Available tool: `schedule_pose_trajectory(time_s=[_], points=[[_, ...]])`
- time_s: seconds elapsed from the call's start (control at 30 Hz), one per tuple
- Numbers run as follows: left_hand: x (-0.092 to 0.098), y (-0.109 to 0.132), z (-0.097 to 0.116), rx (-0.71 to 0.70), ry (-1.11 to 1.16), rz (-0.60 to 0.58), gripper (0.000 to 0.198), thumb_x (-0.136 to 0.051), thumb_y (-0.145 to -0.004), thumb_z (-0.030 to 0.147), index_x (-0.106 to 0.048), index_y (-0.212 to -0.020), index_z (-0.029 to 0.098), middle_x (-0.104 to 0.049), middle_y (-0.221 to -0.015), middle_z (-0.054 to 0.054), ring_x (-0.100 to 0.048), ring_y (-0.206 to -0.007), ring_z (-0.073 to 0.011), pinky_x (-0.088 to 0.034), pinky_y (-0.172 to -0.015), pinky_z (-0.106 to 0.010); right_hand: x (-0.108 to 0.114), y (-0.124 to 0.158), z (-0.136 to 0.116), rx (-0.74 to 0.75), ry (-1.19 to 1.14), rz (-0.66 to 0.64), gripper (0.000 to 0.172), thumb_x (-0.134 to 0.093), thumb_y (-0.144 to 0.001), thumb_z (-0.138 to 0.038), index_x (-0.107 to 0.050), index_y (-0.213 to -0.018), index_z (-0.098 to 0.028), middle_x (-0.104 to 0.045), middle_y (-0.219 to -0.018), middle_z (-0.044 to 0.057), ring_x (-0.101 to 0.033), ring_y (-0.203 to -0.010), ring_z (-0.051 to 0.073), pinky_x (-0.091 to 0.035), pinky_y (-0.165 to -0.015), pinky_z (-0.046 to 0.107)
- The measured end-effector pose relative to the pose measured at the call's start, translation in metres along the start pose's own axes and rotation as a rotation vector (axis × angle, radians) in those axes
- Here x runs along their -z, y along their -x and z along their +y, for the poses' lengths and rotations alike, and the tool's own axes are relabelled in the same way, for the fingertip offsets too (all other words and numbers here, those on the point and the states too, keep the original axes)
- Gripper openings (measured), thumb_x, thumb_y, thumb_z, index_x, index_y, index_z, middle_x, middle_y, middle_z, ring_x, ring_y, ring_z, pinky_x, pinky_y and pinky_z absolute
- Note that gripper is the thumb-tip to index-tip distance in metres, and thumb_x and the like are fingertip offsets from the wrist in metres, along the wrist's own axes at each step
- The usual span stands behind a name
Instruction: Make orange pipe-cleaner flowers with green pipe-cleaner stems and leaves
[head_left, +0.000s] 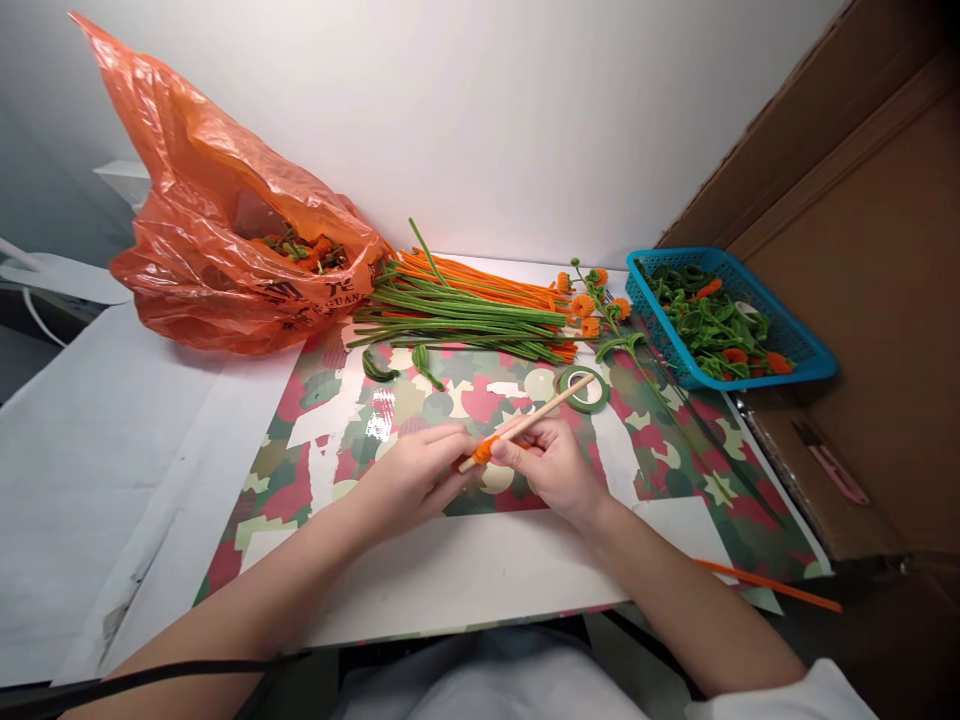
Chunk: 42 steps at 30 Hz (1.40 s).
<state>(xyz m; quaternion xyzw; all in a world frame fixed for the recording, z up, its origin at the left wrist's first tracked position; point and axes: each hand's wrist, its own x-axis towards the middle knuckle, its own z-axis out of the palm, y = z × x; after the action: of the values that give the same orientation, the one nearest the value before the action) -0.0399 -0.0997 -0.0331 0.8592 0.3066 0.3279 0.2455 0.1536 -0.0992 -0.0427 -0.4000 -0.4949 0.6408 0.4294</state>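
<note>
Over the middle of the table, a thin wooden stick is held at a slant, with an orange pipe cleaner coiled around its lower part. My right hand is closed on the stick, its thumb pressed against the coil. The fingers of my left hand are closed at the coil's left side, near the stick's lower end; the exact grip is partly hidden. Just behind the stick's upper end lies a roll of green tape. Two small green leaf shapes, one a curled leaf, rest farther back.
Green pipe cleaners and orange ones lie bundled at the back. An orange plastic bag stands left. Rightward are a finished flower stem, a blue basket of green and orange pieces, a pink-handled tool and an orange strand.
</note>
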Motion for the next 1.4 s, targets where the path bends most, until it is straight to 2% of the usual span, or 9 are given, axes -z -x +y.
schedule_pose_trajectory(time_s=[0.23,0.37,0.43,0.57,0.77,0.9,1.0,1.23,1.4], points=[[-0.003,-0.001,-0.006,-0.243,-0.502,0.148,0.020,-0.043,-0.096,0.016,-0.056,-0.080,0.018,-0.058,-0.063,-0.001,-0.049,-0.053,-0.0140,-0.038,-0.051,-0.026,-0.001,-0.003,-0.001,-0.105,-0.121,-0.035,0.027,-0.081,-0.069,-0.042,-0.071,-0.072,-0.017,-0.059,-0.061,-0.002,-0.051,-0.055,0.009,-0.043,-0.055,0.023],[-0.007,0.001,-0.003,-0.227,-0.501,0.303,0.006,-0.052,-0.092,0.015,-0.058,-0.092,0.018,-0.062,-0.067,-0.001,-0.055,-0.058,-0.0144,-0.041,-0.053,-0.026,-0.002,-0.003,-0.004,-0.083,-0.114,-0.018,0.031,-0.080,-0.069,-0.045,-0.070,-0.070,-0.016,-0.054,-0.057,-0.003,-0.041,-0.052,0.007,-0.033,-0.048,0.021],[-0.010,0.003,-0.003,-0.233,-0.470,0.364,0.010,-0.059,-0.088,0.012,-0.059,-0.096,0.018,-0.064,-0.070,-0.002,-0.058,-0.060,-0.0148,-0.044,-0.055,-0.026,-0.003,-0.003,-0.004,-0.075,-0.098,-0.007,0.032,-0.079,-0.070,-0.047,-0.070,-0.070,-0.016,-0.052,-0.057,-0.003,-0.038,-0.052,0.007,-0.030,-0.046,0.021],[-0.013,0.003,-0.001,-0.226,-0.337,0.392,0.014,-0.065,-0.084,0.008,-0.060,-0.093,0.018,-0.065,-0.070,-0.002,-0.058,-0.058,-0.0130,-0.047,-0.054,-0.024,-0.003,-0.003,-0.003,-0.060,-0.084,-0.001,0.033,-0.078,-0.070,-0.048,-0.070,-0.069,-0.016,-0.052,-0.057,-0.003,-0.036,-0.051,0.006,-0.029,-0.046,0.021],[-0.013,-0.001,0.006,0.091,-0.027,0.352,0.011,-0.062,-0.086,0.017,-0.059,-0.076,0.018,-0.066,-0.065,-0.001,-0.059,-0.055,-0.0116,-0.047,-0.051,-0.022,-0.002,-0.005,0.002,0.010,-0.006,0.056,0.030,-0.078,-0.070,-0.047,-0.070,-0.069,-0.018,-0.064,-0.067,0.001,-0.055,-0.062,0.012,-0.045,-0.055,0.024],[-0.011,-0.005,0.008,0.470,0.481,0.245,0.018,-0.068,-0.083,0.031,-0.061,-0.074,0.017,-0.065,-0.061,0.000,-0.058,-0.050,-0.0116,-0.048,-0.046,-0.022,-0.001,-0.004,0.007,0.067,0.079,0.097,0.022,-0.074,-0.075,-0.041,-0.072,-0.075,-0.019,-0.070,-0.075,0.004,-0.063,-0.069,0.015,-0.051,-0.059,0.026],[-0.007,-0.007,0.006,0.667,0.797,0.145,0.027,-0.075,-0.076,0.038,-0.060,-0.071,0.016,-0.062,-0.059,0.001,-0.056,-0.049,-0.0103,-0.049,-0.048,-0.022,-0.001,-0.002,0.007,0.096,0.113,0.083,0.018,-0.074,-0.076,-0.038,-0.073,-0.076,-0.020,-0.071,-0.075,0.004,-0.064,-0.069,0.016,-0.052,-0.058,0.026],[-0.001,-0.006,-0.001,0.832,1.056,-0.004,0.034,-0.078,-0.069,0.043,-0.058,-0.067,0.015,-0.055,-0.056,0.003,-0.047,-0.045,-0.0069,-0.039,-0.043,-0.019,-0.002,0.000,-0.003,0.135,0.156,0.051,0.024,-0.076,-0.072,-0.044,-0.073,-0.070,-0.021,-0.070,-0.071,0.004,-0.060,-0.063,0.016,-0.050,-0.055,0.028],[-0.002,-0.008,0.000,0.876,1.179,-0.036,0.035,-0.078,-0.068,0.042,-0.056,-0.063,0.016,-0.053,-0.055,0.004,-0.040,-0.043,-0.0046,-0.034,-0.042,-0.018,0.002,0.001,-0.003,0.144,0.243,0.012,0.027,-0.070,-0.079,-0.047,-0.076,-0.078,-0.021,-0.067,-0.072,0.004,-0.052,-0.059,0.014,-0.041,-0.051,0.026]])
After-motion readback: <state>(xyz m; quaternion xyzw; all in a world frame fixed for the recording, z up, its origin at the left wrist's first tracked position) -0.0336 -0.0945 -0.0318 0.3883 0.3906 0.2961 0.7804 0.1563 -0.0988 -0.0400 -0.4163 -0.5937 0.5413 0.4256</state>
